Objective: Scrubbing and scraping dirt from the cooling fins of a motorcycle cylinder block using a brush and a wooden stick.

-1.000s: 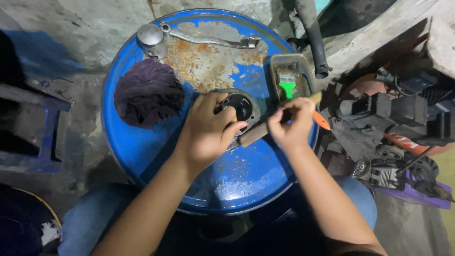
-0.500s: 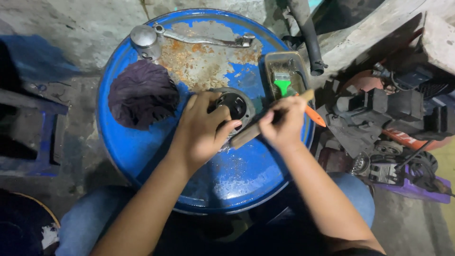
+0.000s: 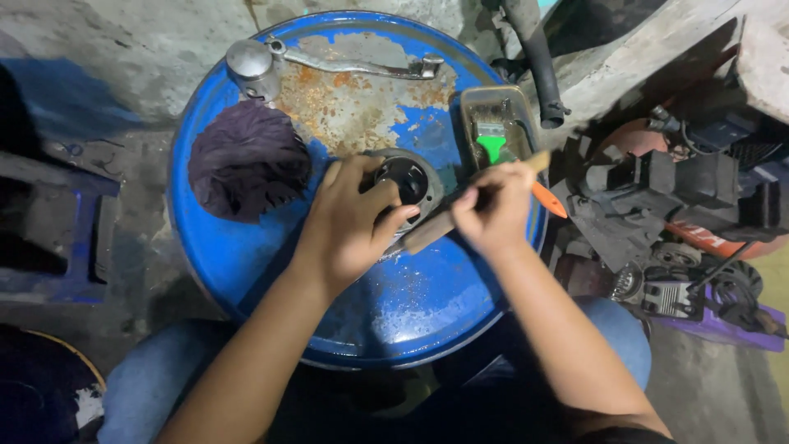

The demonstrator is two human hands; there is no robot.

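Observation:
On top of a blue rusty drum (image 3: 246,263) lies a round dark metal engine part (image 3: 408,178) with a hollow bore. My left hand (image 3: 349,222) grips this part from the left, fingers wrapped on its rim. My right hand (image 3: 491,210) holds a brush with a wooden handle (image 3: 427,232), angled against the part's right side; its bristle end is hidden. The hands almost touch over the part.
A dark purple rag (image 3: 246,160) lies on the drum's left. A metal kick lever (image 3: 329,59) rests at the drum's far edge. A small tray (image 3: 497,111) holds a green brush with an orange handle (image 3: 546,200). Engine parts clutter the right floor (image 3: 674,214).
Both hands stay on the part and the brush. The right hand has shifted slightly with the brush along the part's side; the view has drifted a little.

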